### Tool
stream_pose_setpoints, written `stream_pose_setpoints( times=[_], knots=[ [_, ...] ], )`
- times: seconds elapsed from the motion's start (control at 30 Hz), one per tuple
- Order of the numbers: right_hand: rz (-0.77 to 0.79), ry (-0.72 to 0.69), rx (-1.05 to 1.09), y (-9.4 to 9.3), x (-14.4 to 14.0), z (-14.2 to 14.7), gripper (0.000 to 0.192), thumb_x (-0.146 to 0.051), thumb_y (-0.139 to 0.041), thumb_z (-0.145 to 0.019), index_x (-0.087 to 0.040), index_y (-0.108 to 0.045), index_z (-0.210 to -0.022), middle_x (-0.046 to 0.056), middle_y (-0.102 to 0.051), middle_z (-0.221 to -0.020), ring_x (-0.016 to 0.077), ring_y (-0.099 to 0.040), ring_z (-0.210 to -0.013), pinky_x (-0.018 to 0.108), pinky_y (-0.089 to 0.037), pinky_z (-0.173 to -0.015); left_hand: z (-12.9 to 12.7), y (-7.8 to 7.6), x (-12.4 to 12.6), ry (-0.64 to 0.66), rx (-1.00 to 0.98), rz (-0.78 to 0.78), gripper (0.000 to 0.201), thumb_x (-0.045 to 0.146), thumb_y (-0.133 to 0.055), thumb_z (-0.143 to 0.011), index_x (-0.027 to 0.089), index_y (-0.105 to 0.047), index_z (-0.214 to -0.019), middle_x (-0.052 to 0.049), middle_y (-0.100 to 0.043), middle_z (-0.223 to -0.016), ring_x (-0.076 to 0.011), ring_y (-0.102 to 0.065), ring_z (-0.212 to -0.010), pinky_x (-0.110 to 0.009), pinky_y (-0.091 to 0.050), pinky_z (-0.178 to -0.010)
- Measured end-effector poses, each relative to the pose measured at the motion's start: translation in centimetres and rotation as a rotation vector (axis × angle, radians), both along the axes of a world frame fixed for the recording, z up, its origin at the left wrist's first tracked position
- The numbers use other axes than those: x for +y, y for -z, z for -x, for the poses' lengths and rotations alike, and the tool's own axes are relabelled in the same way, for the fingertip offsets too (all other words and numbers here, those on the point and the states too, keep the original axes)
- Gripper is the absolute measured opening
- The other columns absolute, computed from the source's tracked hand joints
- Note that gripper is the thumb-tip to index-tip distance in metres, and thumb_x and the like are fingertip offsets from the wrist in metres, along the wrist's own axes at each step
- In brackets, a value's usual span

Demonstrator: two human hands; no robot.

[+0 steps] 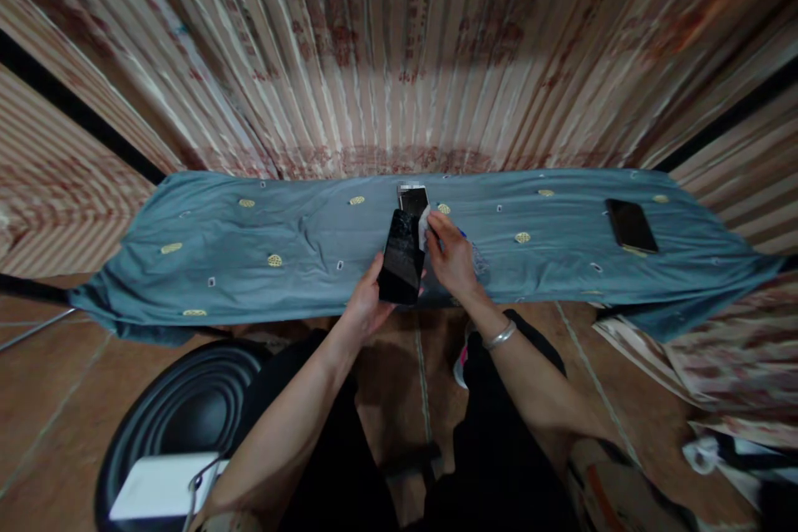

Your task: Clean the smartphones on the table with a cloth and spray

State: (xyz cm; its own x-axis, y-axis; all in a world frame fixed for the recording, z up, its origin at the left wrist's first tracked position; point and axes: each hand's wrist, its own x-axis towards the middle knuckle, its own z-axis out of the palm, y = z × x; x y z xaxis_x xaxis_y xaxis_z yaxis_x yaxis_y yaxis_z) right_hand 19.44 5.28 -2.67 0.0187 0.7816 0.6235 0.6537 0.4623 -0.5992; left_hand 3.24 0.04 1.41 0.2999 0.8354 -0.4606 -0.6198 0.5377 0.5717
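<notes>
Unmarked cracked phone (402,258), no legible writing

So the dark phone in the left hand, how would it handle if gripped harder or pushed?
The phone looks stiff and flat. Its glossy face shows crack-like marks, so probably fragile and slippery. The left hand holds it from below while the right hand presses a white wipe against it.

A cracked black phone (402,258) sits upright in the left hand (367,307) at the near edge of the teal cloth-covered surface (249,241). Just right of it, touching, is the right hand (452,258) with a white wipe (425,226) — behind them lies a small dark phone (413,199). Far right on the surface lies another flat black phone (632,225).
</notes>
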Motion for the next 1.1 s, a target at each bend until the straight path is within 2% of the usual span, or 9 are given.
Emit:
stream_pose_setpoints(
  times=[0.3, 0.47, 0.63, 0.77, 0.9, 1.1],
  knots=[
    [-0.038, -0.039, -0.143, 0.1, -0.5, 0.3, 0.044, -0.021, -0.032, -0.097, -0.016, -0.052, -0.136, 0.014, -0.054, -0.140, 0.0237, -0.048, -0.133, 0.048, -0.041, -0.112, -1.0, -0.3, -0.5, 0.042, 0.046, -0.047, 0.044, 0.038, -0.033, -0.100, 0.014, -0.063, -0.122, -0.012, -0.074, -0.108, -0.0236, -0.069, -0.102, -0.042, -0.056, -0.089],
    [-0.009, -0.064, -0.162, -0.7, -0.7, 0.7, 0.046, -0.022, -0.030, -0.098, -0.017, -0.047, -0.141, 0.014, -0.050, -0.144, 0.0218, -0.043, -0.137, 0.046, -0.037, -0.116, -1.5, -0.5, -0.8, 0.055, 0.089, -0.084, 0.043, 0.037, -0.033, -0.100, 0.015, -0.062, -0.123, -0.010, -0.073, -0.110, -0.0220, -0.068, -0.104, -0.040, -0.056, -0.088],
    [0.012, -0.090, -0.170, -1.3, -1.0, 1.3, 0.045, -0.028, -0.032, -0.100, -0.015, -0.047, -0.141, 0.014, -0.050, -0.144, 0.0223, -0.042, -0.138, 0.045, -0.036, -0.117, -1.5, 0.1, -0.7, 0.042, 0.074, -0.122, 0.043, 0.041, -0.038, -0.098, 0.018, -0.060, -0.127, -0.009, -0.071, -0.117, -0.0235, -0.066, -0.108, -0.041, -0.055, -0.091],
    [0.010, -0.157, -0.165, -1.1, -1.3, 2.0, 0.047, -0.023, -0.033, -0.099, -0.019, -0.043, -0.145, 0.011, -0.047, -0.148, 0.0220, -0.038, -0.141, 0.046, -0.032, -0.119, -1.6, 0.6, -0.4, -0.014, 0.022, -0.146, 0.043, 0.040, -0.039, -0.098, 0.018, -0.061, -0.127, -0.009, -0.069, -0.122, -0.0246, -0.061, -0.119, -0.042, -0.048, -0.102],
    [-0.024, -0.226, -0.170, -0.6, -2.1, 3.3, 0.049, -0.018, -0.033, -0.098, -0.018, -0.041, -0.146, 0.012, -0.046, -0.148, 0.0222, -0.037, -0.142, 0.046, -0.034, -0.118, -1.2, 0.6, 0.1, -0.107, 0.001, -0.152, 0.041, 0.037, -0.041, -0.097, 0.016, -0.063, -0.126, -0.009, -0.068, -0.125, -0.0230, -0.054, -0.127, -0.039, -0.040, -0.109],
    [-0.122, -0.318, -0.194, -0.2, -3.9, 5.7, 0.052, -0.014, -0.033, -0.097, -0.017, -0.037, -0.149, 0.013, -0.047, -0.148, 0.0209, -0.037, -0.142, 0.043, -0.037, -0.117, 0.2, 0.0, 0.8, -0.237, 0.046, -0.098, 0.044, 0.043, -0.039, -0.097, 0.015, -0.068, -0.114, -0.009, -0.073, -0.112, -0.0217, -0.058, -0.123, -0.035, -0.041, -0.109]
  ],
)
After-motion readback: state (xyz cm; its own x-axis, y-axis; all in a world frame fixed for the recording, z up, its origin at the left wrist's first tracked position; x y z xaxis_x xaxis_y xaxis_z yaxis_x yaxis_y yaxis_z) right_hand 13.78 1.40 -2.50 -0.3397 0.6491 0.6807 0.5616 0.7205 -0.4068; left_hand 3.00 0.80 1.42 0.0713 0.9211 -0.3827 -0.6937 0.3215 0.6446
